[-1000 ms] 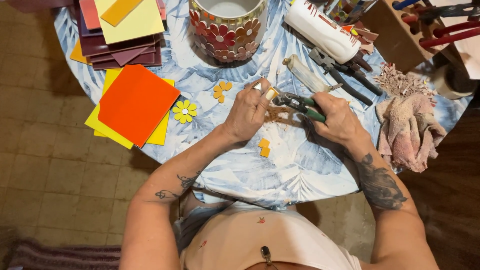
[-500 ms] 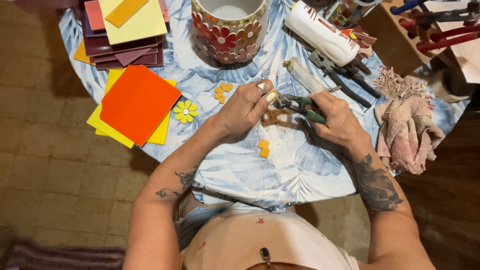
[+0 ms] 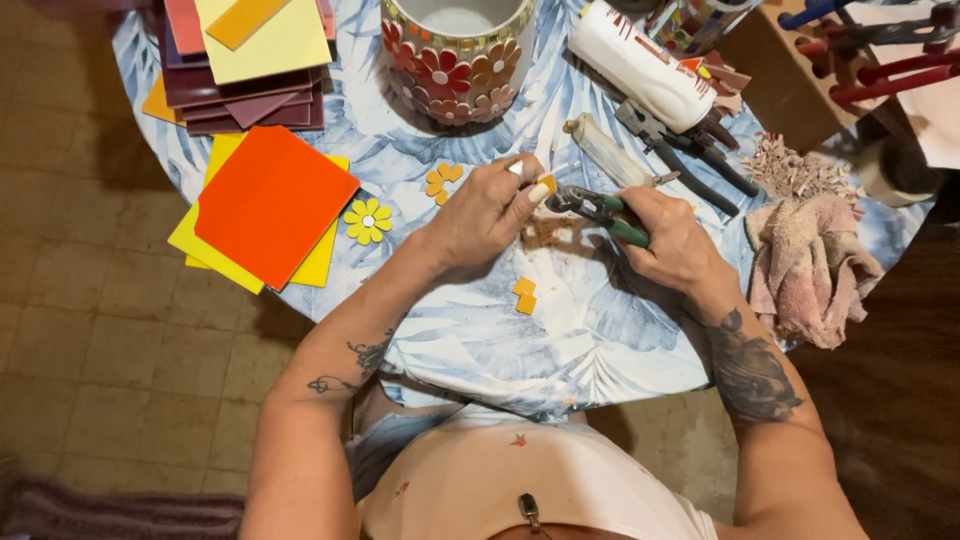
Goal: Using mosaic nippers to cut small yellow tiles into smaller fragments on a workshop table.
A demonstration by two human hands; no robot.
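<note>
Tile chip (image 3: 547,184), small and orange-yellow, pinched between thumb and fingertips of the left hand (image 3: 487,213); that grip is closed on it, holding it up off the tabletop (image 3: 560,330) so its edge meets the nose of the nippers (image 3: 598,211). Right hand (image 3: 672,240) is wrapped shut around the green handles of the nippers, head pointing toward the left grip. Whether the tool's jaws are biting the chip or only touching it, I cannot tell; too small.

Chip looks flat, glossy, roughly squarish, one pale edge showing. Held at its far side, probably so the near side stays free for trimming.

Directly below the two grips: a patch of brownish crumbs and dust (image 3: 545,233) on the blue leaf-print cloth, likely offcuts falling where the work is done. A little nearer the body, two orange squares (image 3: 524,295) lie touching each other.

Left of the left grip: an orange flower (image 3: 441,180) and a yellow flower (image 3: 367,220) made of petals, then a stack of orange and yellow tiles (image 3: 272,203). Beyond the grips: a pot (image 3: 455,55) clad in flower mosaic, upright. Beyond the right grip: a white bottle (image 3: 640,65) on its side, dark pliers (image 3: 690,150), and a clear tube (image 3: 605,150). Right of it: a pinkish rag (image 3: 810,265) and a heap of shards (image 3: 795,170).
</note>
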